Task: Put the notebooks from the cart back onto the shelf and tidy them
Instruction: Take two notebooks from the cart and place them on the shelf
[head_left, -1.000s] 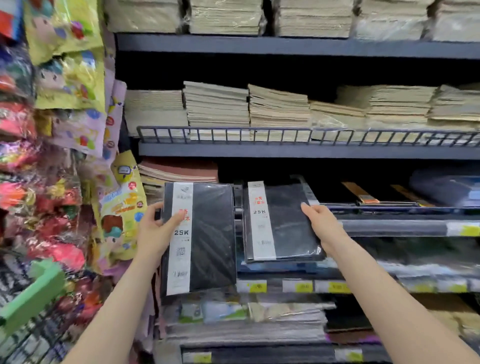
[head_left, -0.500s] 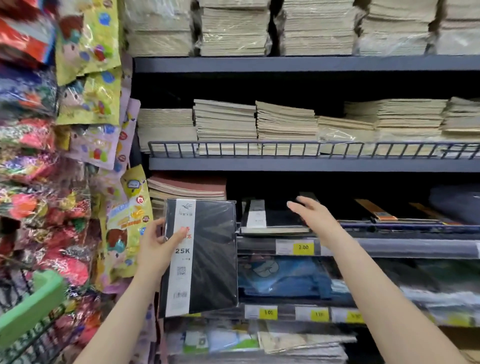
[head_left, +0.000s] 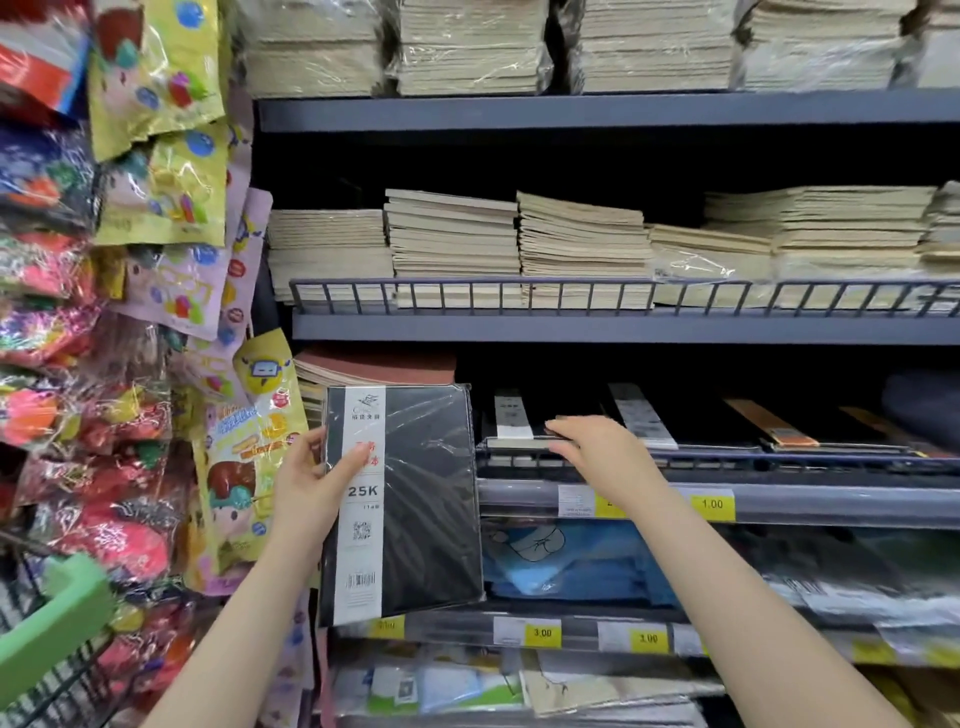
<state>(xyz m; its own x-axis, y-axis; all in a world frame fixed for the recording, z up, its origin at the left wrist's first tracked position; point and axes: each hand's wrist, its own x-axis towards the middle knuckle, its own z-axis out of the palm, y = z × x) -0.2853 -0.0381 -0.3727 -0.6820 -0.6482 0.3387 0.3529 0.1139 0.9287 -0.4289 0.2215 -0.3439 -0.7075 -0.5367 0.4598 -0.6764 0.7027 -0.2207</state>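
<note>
A dark metal shelf unit (head_left: 623, 330) fills the space ahead of and above both hands, its upper levels stacked with cream paper pads (head_left: 452, 234). To the left of the left hand hang bright plastic toy packets (head_left: 156, 171), and below that arm the green rim of a cart (head_left: 52, 623) shows at the lower left corner. The left hand (head_left: 306, 488) grips a black notebook (head_left: 410, 499) wrapped in clear film, thumb across its white label strip marked 25K, fingers behind the left edge; the book stands upright in front of the shelf edge, just left of the right hand. The right hand (head_left: 597, 452) reaches forward to the level behind the wire rail (head_left: 727, 457), fingers straight and flat, palm down, touching the near edge of a second black notebook (head_left: 514, 421) that lies flat on that level. More dark notebooks (head_left: 644, 415) lie to the right of this hand. Yellow price tags (head_left: 711, 504) sit on the rail strip under the right wrist.
</note>
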